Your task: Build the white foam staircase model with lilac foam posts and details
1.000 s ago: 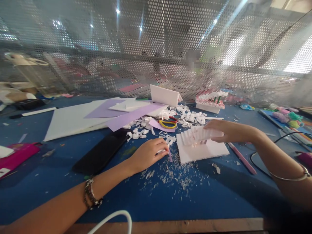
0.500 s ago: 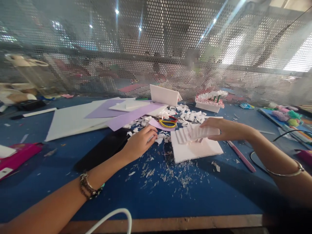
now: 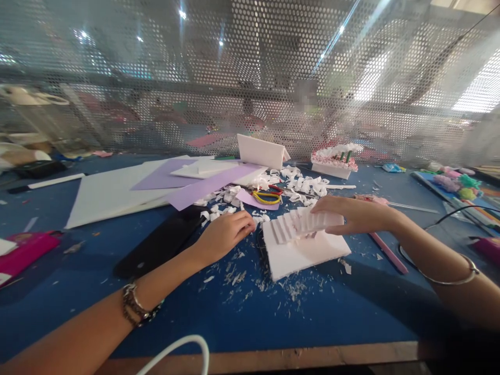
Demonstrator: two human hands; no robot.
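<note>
A white stepped foam piece (image 3: 291, 228), like a small staircase, rests tilted over a white foam board (image 3: 300, 260). My right hand (image 3: 344, 212) is closed on its right end from above, the fingertips partly hidden behind it. My left hand (image 3: 230, 230) hovers or rests just left of the board, apart from it, with its fingers curled together. Whether anything is between those fingers is hidden. Behind the board lie yellow-and-red-handled scissors (image 3: 267, 198) on a lilac paper strip (image 3: 250, 199), among white paper curls (image 3: 308, 183).
A black case (image 3: 156, 245) lies under my left forearm. White and lilac sheets (image 3: 109, 200) spread at back left. A folded white board (image 3: 261, 152) and a small decorated model (image 3: 336, 159) stand behind. A pink stick (image 3: 390, 254) lies at right. Foam crumbs (image 3: 292, 291) litter the blue tabletop (image 3: 234, 323).
The foam board and stepped piece have moved left and toward me, with my right hand on the piece. My left hand has shifted slightly nearer, its fingers more bunched. The view has shifted slightly.
</note>
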